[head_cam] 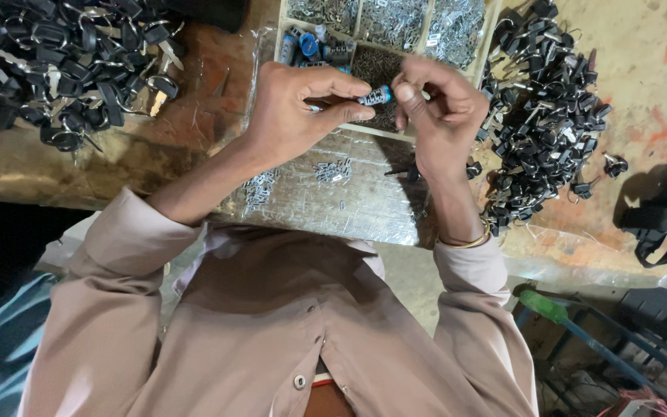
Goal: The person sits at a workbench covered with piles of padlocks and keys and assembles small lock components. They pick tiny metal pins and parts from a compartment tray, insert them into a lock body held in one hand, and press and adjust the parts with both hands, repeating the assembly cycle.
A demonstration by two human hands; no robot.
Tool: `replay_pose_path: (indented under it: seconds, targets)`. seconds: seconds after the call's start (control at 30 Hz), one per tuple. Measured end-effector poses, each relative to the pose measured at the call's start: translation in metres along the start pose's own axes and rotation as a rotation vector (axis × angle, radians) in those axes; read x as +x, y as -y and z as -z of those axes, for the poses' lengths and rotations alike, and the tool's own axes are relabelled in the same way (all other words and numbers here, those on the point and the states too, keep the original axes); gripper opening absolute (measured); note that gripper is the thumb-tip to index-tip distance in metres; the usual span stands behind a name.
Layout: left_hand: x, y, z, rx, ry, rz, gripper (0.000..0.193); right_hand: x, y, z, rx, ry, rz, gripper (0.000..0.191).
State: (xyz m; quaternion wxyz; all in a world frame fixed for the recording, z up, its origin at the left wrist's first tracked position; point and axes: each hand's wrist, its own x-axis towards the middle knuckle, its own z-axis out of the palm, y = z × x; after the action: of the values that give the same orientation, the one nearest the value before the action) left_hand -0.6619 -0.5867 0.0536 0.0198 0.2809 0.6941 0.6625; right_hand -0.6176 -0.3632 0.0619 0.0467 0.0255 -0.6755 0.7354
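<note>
Lock cylinder (374, 96), small and blue-tipped, sits at upper centre of the frame, pinched between thumb and forefinger of the left hand (291, 108) so its end faces the right hand (441, 108), whose fingertips close on that end (probably steadying it for fine work). Both hover over the divided tray (395, 133); key piles (542, 116) crowd the right, leaving little free bench.

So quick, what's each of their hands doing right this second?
Left hand: closed on a small blue-and-silver cylinder, pinched between thumb and fingers.
Right hand: fingers pinched together at the cylinder's end; whether it holds anything cannot be told.
</note>
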Motion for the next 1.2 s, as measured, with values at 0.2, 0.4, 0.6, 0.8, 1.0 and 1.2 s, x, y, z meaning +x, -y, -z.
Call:
replay_pose_path:
  seconds: [0.2,0.4,0.6,0.8,1.0,1.2]
  targets:
    - [-0.002,-0.002,0.001,-0.035,0.007,-0.003,0.022,-0.002,0.004,-0.005,-0.029,0.187,-0.049,0.013]
    - [-0.003,-0.007,0.001,-0.084,0.030,0.026,0.019,-0.002,0.014,-0.009,-0.121,0.235,-0.063,0.012]
    - [0.001,-0.007,0.003,0.034,0.007,-0.024,0.021,0.001,0.018,-0.002,-0.166,0.277,0.000,0.022]
    - [0.000,-0.008,0.004,-0.057,-0.002,0.045,0.022,0.011,0.019,0.009,-0.763,0.173,0.258,0.022]
    - [0.004,-0.009,0.005,0.026,-0.012,-0.008,0.022,0.010,0.020,0.006,-1.025,0.235,0.291,0.019]
    - [0.002,-0.012,0.005,-0.005,-0.008,0.037,0.022,0.009,0.030,0.009,-0.898,0.168,0.264,0.019]
